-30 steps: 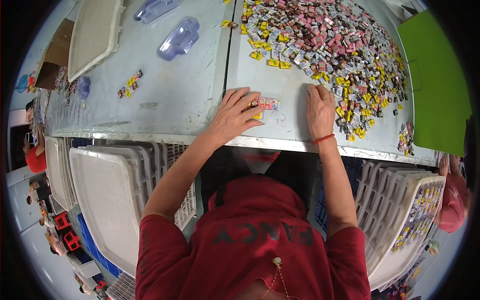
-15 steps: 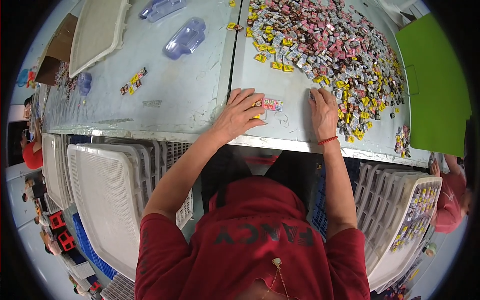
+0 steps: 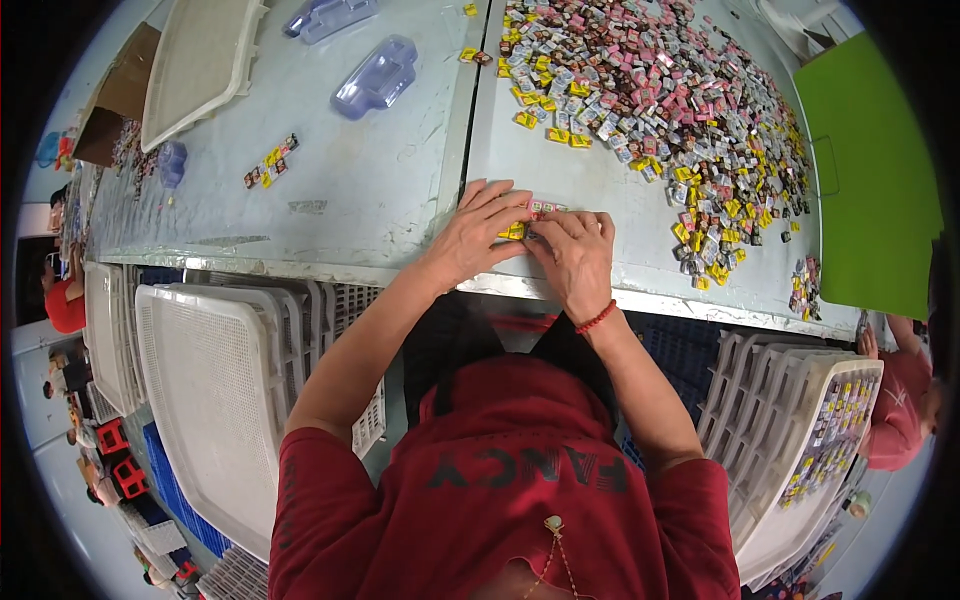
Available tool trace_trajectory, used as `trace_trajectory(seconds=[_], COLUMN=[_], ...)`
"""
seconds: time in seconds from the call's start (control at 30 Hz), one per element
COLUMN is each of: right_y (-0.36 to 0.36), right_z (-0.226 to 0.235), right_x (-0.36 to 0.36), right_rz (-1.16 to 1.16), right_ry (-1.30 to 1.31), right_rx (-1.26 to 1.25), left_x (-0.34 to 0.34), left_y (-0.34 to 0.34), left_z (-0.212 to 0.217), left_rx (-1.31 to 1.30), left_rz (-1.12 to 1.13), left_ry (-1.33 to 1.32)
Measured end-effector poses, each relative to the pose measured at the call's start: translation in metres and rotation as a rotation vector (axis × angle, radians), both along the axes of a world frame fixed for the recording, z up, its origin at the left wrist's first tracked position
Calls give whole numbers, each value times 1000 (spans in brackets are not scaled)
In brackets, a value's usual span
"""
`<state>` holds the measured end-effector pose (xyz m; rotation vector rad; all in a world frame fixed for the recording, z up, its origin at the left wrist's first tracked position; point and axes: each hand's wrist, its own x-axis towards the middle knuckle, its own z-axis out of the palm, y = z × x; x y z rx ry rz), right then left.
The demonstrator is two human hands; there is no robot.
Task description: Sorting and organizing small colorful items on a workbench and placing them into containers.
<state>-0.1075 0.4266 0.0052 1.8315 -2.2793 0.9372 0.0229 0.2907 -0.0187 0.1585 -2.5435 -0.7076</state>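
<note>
Right hand (image 3: 575,255) has slid in against left hand (image 3: 475,235); both now pinch a short row of small packets (image 3: 535,215) together, running 9-to-3 across the surface (image 3: 380,170), big pile (image 3: 660,100) at 1 o'clock.

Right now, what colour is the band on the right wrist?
Red: a thin beaded-looking band just below the right hand, clearest in the head view.

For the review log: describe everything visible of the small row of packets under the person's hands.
The row of small packets lies flat on the pale grey table near its front edge, yellow and pink wrappers side by side. The left hand covers its left end; the right hand presses its right end.
</note>
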Motion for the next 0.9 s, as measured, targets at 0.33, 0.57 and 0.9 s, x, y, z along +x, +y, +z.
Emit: trace_trajectory(seconds=[0.33,0.57,0.9], right_y=[6,21,-1], right_z=[-14,-8,-18], right_x=[16,-18,-33], right_rz=[-61,-136,-216], right_ry=[160,-12,-445], right_rx=[-107,-200,141], left_x=[1,29,26], left_y=[0,-3,-4], left_z=[1,15,22], left_rx=[52,185,50], left_rz=[11,390,654], left_ry=[-60,90,103])
